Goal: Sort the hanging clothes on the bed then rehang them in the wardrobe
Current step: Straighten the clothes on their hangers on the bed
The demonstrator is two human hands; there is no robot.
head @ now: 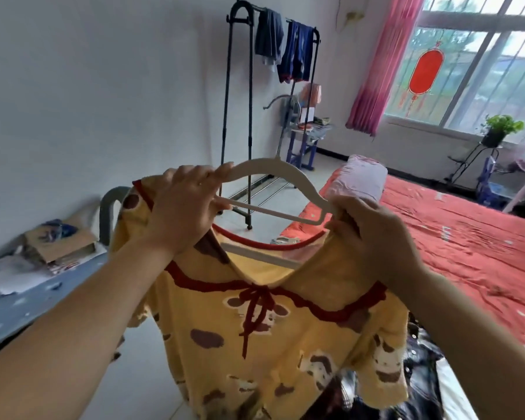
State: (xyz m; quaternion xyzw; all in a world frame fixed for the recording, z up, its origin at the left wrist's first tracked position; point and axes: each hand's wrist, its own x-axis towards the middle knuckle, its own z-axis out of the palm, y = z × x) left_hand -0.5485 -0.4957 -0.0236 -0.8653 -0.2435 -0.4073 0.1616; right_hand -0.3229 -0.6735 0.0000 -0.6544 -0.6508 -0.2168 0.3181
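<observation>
Left hand (pixel 182 207), fingers curled round white hanger (pixel 256 165); right hand (pixel 373 237), fingers clutching yellow top (pixel 255 344)

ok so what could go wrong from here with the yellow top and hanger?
1. The hanger sits mostly above the neckline of the yellow top, so the top seems held only by the left hand and right hand; if either loosens, a shoulder may drop.
2. Its lower part hangs near the dark clothes pile and might drag on it.

Left hand (pixel 181 204) gripping white hanger (pixel 273 189), right hand (pixel 373 237) holding yellow top (pixel 255 344)
</observation>
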